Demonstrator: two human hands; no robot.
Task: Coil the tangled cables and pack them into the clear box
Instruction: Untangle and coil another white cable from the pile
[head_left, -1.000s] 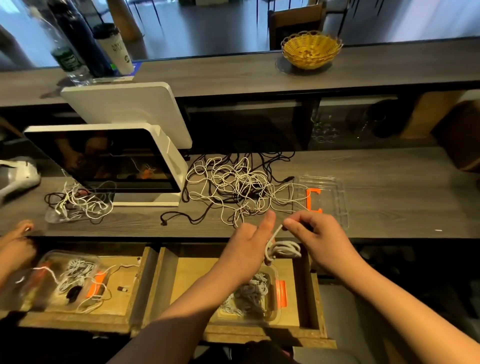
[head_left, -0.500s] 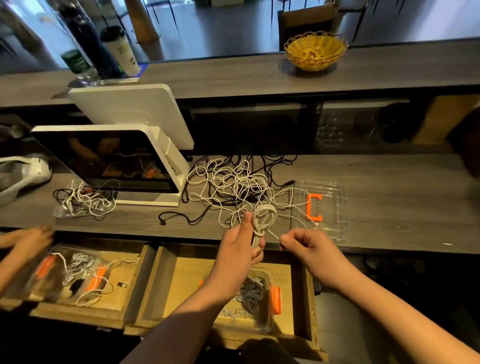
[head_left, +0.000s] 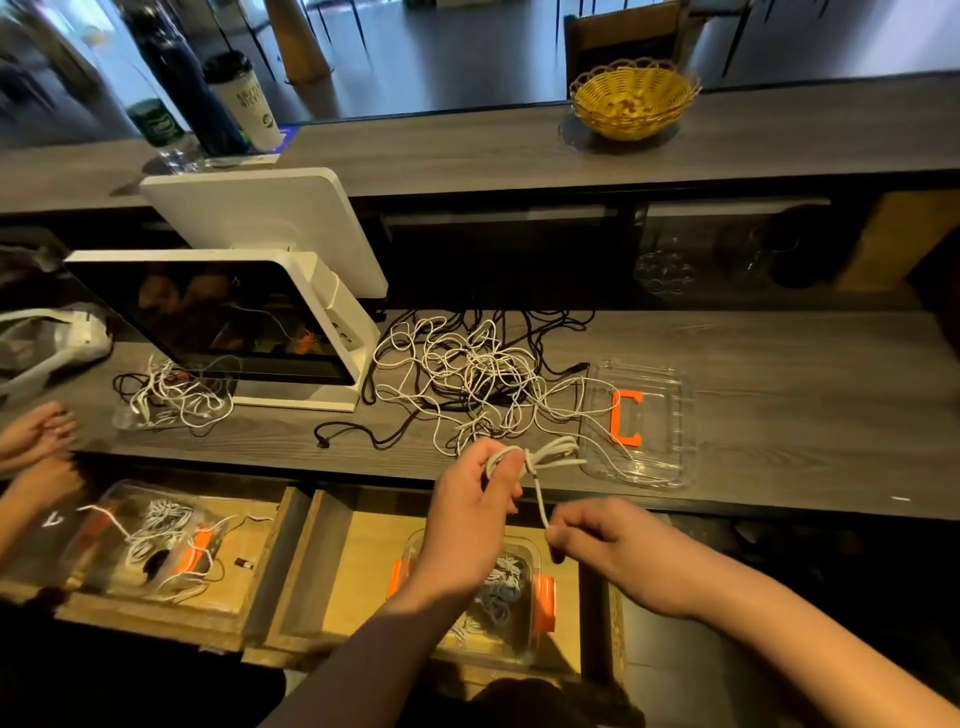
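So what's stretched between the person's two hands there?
In the head view, a short run of white cable spans the gap: the left hand holds the coiled bundle, and the right hand pinches its loose end.

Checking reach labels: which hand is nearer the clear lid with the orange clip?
Right. The right hand sits just below the lid's near edge, pinching the cable end; the left hand holds the coil further left.

The left hand (head_left: 470, 501) grips a coiled white cable (head_left: 540, 456) just above the worktop (head_left: 779, 415) edge. The right hand (head_left: 608, 540), nearer than the coil, pinches its loose tail. Beyond the coil lies the tangled cable pile (head_left: 467, 374); right of the coil, a clear lid (head_left: 670, 426). Below it, in an open drawer (head_left: 358, 566), sits the clear box (head_left: 524, 597).
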